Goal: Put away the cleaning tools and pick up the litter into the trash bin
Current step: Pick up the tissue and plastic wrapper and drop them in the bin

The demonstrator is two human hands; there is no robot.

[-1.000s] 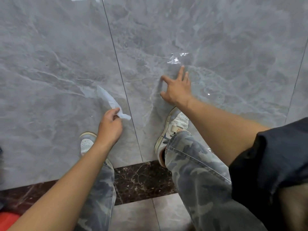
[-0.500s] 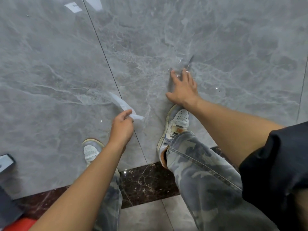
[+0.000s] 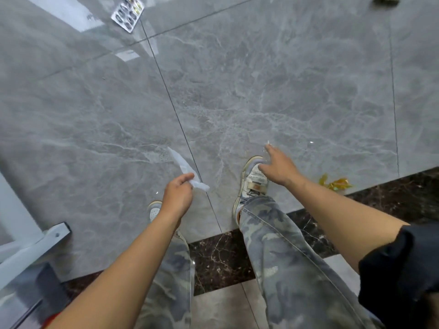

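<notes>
White sneaker (image 3: pixel 253 180) just beneath the right hand (image 3: pixel 281 168); pale metal frame (image 3: pixel 35 243) well left of the left hand (image 3: pixel 177 197); dark marble strip (image 3: pixel 218 257) crossing the grey floor (image 3: pixel 285 79) behind both.

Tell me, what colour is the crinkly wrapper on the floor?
Shiny golden-yellow crinkly plastic wrapper; the head view shows it.

Open grey floor (image 3: pixel 285 79) spreads ahead of the right shoe (image 3: pixel 253 179) — free passage up to the blister pack (image 3: pixel 127 16) at far left. A white metal frame (image 3: pixel 35 241) blocks the near left edge; a gold wrapper (image 3: pixel 335 182) lies beside the dark border strip (image 3: pixel 392 193), right.
</notes>
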